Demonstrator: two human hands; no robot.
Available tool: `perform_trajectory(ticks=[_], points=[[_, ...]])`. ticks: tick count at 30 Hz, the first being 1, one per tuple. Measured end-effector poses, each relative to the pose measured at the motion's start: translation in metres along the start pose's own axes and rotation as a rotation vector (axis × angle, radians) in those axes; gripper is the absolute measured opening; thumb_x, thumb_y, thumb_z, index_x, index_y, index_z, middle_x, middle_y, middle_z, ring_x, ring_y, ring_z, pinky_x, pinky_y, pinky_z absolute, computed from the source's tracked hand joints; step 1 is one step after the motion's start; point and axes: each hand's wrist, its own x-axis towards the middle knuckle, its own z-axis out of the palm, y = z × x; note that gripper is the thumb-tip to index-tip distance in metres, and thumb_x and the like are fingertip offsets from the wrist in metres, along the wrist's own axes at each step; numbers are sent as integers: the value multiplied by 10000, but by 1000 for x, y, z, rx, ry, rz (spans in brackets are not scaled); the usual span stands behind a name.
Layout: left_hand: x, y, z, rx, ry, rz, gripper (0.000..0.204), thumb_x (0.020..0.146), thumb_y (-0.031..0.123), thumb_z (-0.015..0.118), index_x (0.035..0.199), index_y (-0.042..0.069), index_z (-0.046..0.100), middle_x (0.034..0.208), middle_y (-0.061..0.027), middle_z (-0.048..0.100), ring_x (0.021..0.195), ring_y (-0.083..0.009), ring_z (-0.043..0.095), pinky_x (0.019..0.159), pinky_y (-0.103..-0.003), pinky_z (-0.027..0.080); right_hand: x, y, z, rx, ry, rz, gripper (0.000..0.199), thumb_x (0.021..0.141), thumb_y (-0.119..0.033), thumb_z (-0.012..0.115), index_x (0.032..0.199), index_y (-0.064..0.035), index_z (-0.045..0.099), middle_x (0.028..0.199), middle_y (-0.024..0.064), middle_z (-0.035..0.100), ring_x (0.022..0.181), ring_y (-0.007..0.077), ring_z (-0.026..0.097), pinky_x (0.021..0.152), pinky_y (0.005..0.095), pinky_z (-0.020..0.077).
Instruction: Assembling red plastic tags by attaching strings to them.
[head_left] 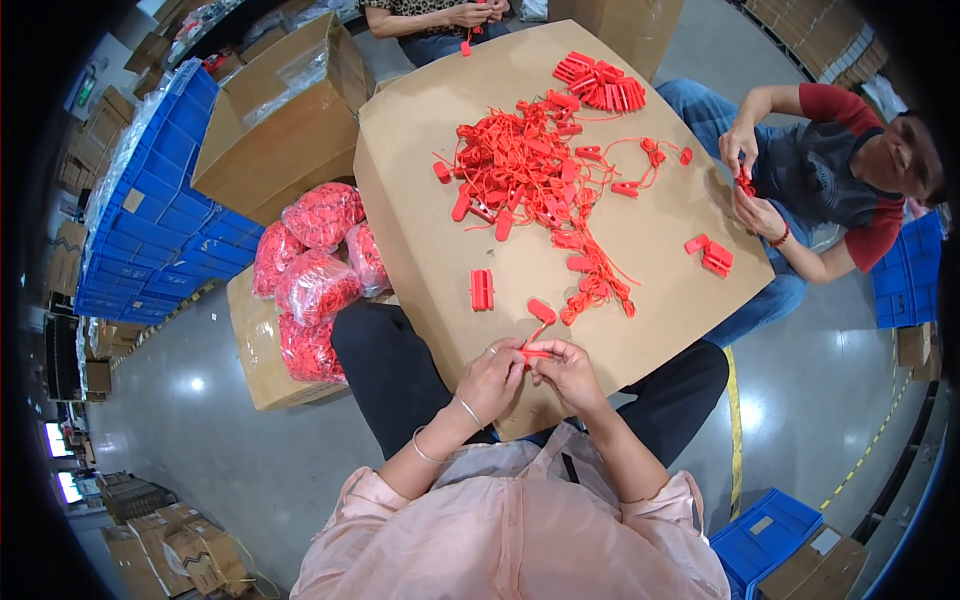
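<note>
At the near edge of the cardboard-topped table (420, 215), my left hand (490, 378) and my right hand (570, 373) meet, both closed on a red cord (530, 352). A flat red plastic piece (541, 311) hangs off this cord and lies on the cardboard just beyond my fingers. To its left stands a small block of red plastic pieces (482, 290) set side by side. A tangled heap of red cords with plastic pieces (520, 170) covers the middle, trailing toward my right hand. My fingers hide part of the cord.
A co-worker (830, 180) at the right handles a red item; another person's hands (475, 14) work at the far edge. Stacked red pieces (610, 85) lie far right, a few more (715, 257) nearer. Bagged red goods (320, 285), an open carton (280, 130) and blue crates (150, 210) stand left.
</note>
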Motion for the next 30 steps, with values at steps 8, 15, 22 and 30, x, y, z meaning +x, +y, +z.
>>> perform_trajectory(ticks=[8,15,22,30], points=[[1,-1,0,34,-14,-36,71,762,47,559,801,0,523,960,-148,577,770,-291,590,655,-344,486,-1,0,2,20,-27,17,179,827,1,540,1004,25,538,871,82,608,673,101,565,612,216,476],[-2,-2,0,15,-39,-57,85,759,48,546,806,-8,503,929,-152,569,765,-303,583,662,-359,488,-5,-3,3,66,-29,42,176,831,-3,537,1005,20,538,868,75,604,699,99,567,628,219,478],[2,-5,1,-126,-12,-89,92,735,1,545,817,-9,504,855,-150,554,716,-291,574,636,-353,475,-1,0,-1,-6,-29,11,182,826,-2,543,1006,23,538,825,58,591,677,91,551,619,217,471],[2,-12,2,-237,-8,-262,110,747,65,581,836,9,550,707,-140,564,654,-255,576,595,-337,460,-4,-2,5,-195,8,-142,200,810,4,577,1002,-35,536,843,17,568,704,66,537,651,215,467]])
